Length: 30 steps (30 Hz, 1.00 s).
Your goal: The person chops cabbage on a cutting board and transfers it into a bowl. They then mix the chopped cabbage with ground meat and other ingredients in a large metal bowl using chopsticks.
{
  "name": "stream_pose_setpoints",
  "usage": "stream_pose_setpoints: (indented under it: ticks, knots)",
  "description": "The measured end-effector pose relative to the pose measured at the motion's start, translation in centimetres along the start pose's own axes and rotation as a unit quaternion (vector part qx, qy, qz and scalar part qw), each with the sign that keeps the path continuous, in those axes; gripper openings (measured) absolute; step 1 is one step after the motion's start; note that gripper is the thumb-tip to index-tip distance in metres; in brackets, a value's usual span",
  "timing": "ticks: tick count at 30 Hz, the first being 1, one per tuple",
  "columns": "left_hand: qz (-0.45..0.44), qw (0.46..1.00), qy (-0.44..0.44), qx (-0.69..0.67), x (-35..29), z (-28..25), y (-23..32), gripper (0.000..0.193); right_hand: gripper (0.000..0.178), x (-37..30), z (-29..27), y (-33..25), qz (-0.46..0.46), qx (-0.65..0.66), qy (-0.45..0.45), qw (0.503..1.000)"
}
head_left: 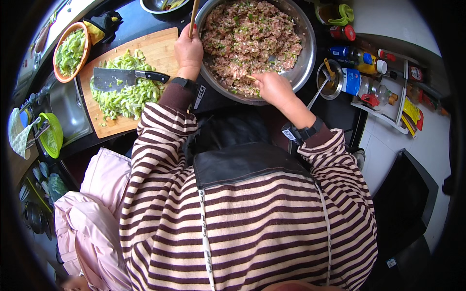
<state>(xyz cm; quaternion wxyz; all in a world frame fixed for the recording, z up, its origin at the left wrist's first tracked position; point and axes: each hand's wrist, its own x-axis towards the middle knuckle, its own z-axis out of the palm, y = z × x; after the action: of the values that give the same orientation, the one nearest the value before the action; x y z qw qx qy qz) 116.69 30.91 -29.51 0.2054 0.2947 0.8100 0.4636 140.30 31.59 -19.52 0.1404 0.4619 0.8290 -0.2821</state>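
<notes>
A large steel bowl [311, 53] holds ground meat mixed with chopped greens [252, 39]. My left hand [188, 52] is closed around a wooden chopstick [194, 14] at the bowl's left rim, the stick pointing away from me. Over the near side of the bowl, my right hand [274, 88] grips another chopstick [250, 77], and only a short light end shows at the meat. On the left, a cleaver [114, 79] lies flat across chopped pale-green vegetable [127, 103] on a wooden cutting board [165, 42].
An orange bowl [61, 77] of chopped greens stands beyond the board, near the sink [73, 109]. Right of the meat bowl are a small steel pot with utensils [330, 89] and a rack of bottles [376, 64]. A person in a pink coat [92, 218] is close at my left.
</notes>
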Motion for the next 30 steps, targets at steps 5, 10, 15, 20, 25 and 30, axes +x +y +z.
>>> stream_pose_setpoints:
  ticks: [5, 10, 15, 20, 25, 30]
  knots:
    - [-0.003, 1.0, -0.002, 0.002, -0.1, -0.1, 0.0, 0.02, 0.013, -1.7, -4.5, 2.3, -0.053, -0.088, 0.053, 0.993]
    - [0.011, 1.0, 0.002, -0.022, 0.1, 0.0, 0.3, 0.02, 0.007, -2.1, -4.1, 2.9, -0.146, -0.217, -0.002, 0.965]
    - [0.005, 1.0, -0.004, -0.014, -0.1, -0.1, 0.2, 0.02, 0.011, 6.6, -1.4, 0.3, -0.133, -0.261, 0.102, 0.951]
    - [0.017, 1.0, -0.006, 0.009, 0.2, 0.0, -0.1, 0.021, 0.014, 8.7, -7.3, 4.2, -0.035, -0.292, 0.125, 0.948]
    - [0.013, 1.0, -0.003, 0.023, 0.0, 0.2, -0.3, 0.021, 0.013, 1.1, -6.6, 5.6, 0.054, -0.33, 0.034, 0.942]
    - [0.006, 1.0, 0.0, 0.008, 0.0, 0.5, -0.6, 0.021, 0.014, -0.2, -1.5, 0.0, -0.086, -0.248, -0.007, 0.965]
